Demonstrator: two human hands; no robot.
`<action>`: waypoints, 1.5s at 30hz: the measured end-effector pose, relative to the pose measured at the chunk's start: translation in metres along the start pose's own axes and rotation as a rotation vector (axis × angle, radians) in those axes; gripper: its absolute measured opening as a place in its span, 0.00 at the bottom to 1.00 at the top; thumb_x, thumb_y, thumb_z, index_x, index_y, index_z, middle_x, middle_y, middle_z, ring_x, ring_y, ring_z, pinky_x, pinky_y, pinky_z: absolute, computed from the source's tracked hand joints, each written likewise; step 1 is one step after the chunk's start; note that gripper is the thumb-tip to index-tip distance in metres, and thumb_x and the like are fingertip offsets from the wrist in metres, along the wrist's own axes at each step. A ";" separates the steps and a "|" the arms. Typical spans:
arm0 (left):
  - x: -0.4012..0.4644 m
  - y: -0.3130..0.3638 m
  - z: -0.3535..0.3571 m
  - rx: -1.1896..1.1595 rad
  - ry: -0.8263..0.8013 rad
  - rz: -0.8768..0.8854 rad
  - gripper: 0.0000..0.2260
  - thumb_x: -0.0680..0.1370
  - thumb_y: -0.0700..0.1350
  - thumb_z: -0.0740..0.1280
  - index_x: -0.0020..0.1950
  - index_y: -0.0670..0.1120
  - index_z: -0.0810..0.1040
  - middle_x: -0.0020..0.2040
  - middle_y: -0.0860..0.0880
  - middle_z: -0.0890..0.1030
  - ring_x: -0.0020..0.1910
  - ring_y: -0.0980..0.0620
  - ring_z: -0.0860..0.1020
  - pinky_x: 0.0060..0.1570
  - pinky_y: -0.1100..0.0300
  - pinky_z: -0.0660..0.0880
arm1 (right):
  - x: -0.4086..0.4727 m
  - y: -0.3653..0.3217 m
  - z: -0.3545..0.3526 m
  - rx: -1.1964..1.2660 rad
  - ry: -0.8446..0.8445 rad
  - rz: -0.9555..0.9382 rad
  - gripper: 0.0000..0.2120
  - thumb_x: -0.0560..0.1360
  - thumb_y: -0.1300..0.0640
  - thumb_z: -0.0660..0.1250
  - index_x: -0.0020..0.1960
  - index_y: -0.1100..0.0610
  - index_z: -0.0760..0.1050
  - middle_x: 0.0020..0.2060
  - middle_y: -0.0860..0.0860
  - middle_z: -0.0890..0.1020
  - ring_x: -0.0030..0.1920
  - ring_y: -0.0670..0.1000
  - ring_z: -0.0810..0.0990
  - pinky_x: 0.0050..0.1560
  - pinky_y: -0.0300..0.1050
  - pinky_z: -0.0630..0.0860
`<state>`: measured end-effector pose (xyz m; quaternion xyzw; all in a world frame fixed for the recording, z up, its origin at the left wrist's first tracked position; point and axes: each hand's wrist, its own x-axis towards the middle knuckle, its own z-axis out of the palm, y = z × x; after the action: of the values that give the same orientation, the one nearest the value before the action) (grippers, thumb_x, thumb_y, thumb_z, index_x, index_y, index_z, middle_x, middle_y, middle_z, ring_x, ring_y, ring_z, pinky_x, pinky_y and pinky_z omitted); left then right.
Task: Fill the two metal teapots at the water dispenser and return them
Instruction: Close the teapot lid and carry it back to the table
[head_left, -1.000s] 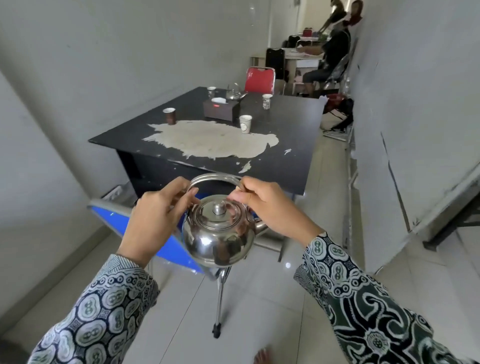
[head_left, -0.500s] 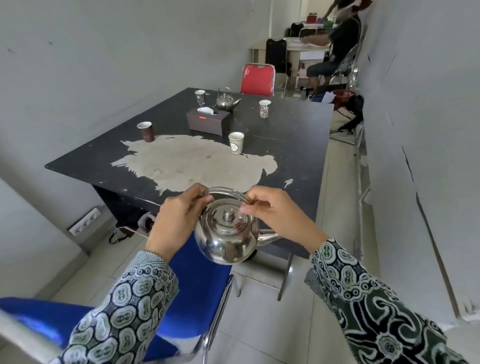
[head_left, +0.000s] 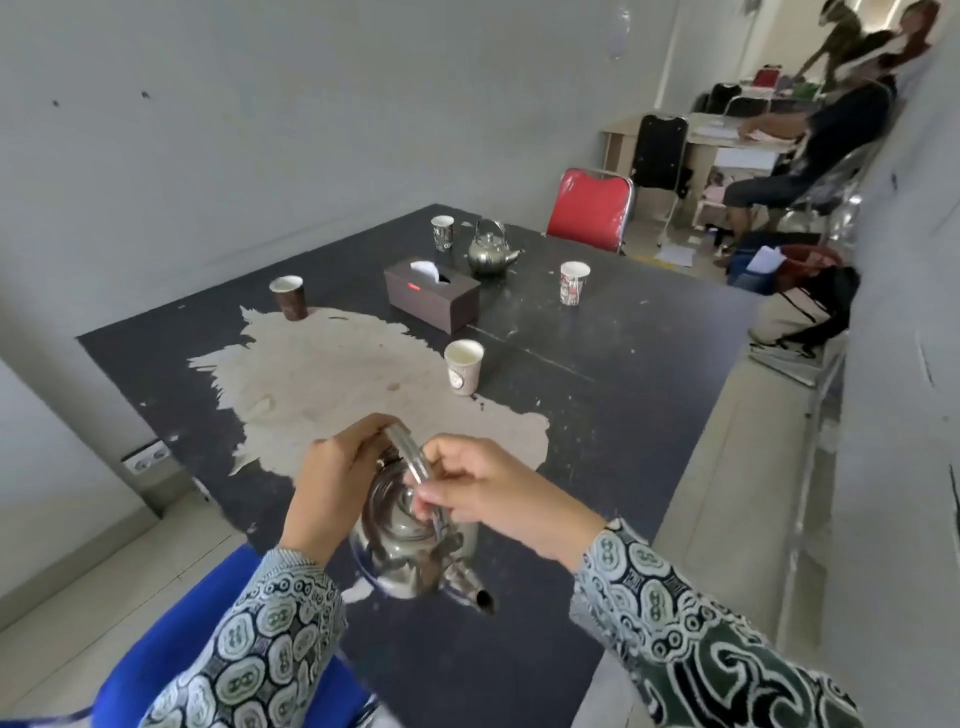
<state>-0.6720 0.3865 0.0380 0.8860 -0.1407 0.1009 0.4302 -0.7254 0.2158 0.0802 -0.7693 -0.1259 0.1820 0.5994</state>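
Above the near edge of the black table (head_left: 649, 364), we carry the teapot (head_left: 410, 551) with left hand (head_left: 332, 483) and right hand (head_left: 483, 493) both pinching its bail handle (head_left: 410, 457); tilting could spill water from the spout (head_left: 475, 592).

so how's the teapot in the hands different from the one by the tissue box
The near teapot is gripped by its handle in the left hand and right hand; the far teapot stands untouched. The near teapot's spout points toward the camera, the far teapot's rightward. Both are shiny metal with arched handles.
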 end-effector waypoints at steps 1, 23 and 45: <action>0.012 0.003 0.012 0.004 0.027 -0.013 0.09 0.78 0.36 0.62 0.48 0.47 0.80 0.40 0.46 0.85 0.38 0.47 0.83 0.40 0.56 0.77 | 0.008 0.003 -0.018 0.037 -0.019 0.005 0.06 0.77 0.64 0.60 0.52 0.56 0.73 0.40 0.48 0.80 0.38 0.38 0.78 0.37 0.30 0.73; 0.242 -0.055 0.074 0.032 0.427 -0.319 0.22 0.79 0.41 0.61 0.72 0.52 0.64 0.60 0.51 0.75 0.55 0.52 0.74 0.53 0.58 0.70 | 0.290 0.000 -0.172 0.229 -0.180 -0.097 0.11 0.76 0.72 0.57 0.51 0.61 0.74 0.35 0.50 0.77 0.33 0.43 0.76 0.27 0.24 0.67; 0.348 -0.227 0.143 0.330 0.221 -0.508 0.38 0.76 0.55 0.62 0.75 0.43 0.44 0.77 0.46 0.47 0.75 0.55 0.42 0.74 0.59 0.40 | 0.524 0.098 -0.157 0.091 -0.156 0.043 0.13 0.76 0.72 0.56 0.44 0.57 0.73 0.33 0.48 0.77 0.33 0.41 0.76 0.41 0.31 0.74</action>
<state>-0.2600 0.3509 -0.1113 0.9343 0.1508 0.1075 0.3047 -0.1873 0.2694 -0.0484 -0.7271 -0.1471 0.2600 0.6181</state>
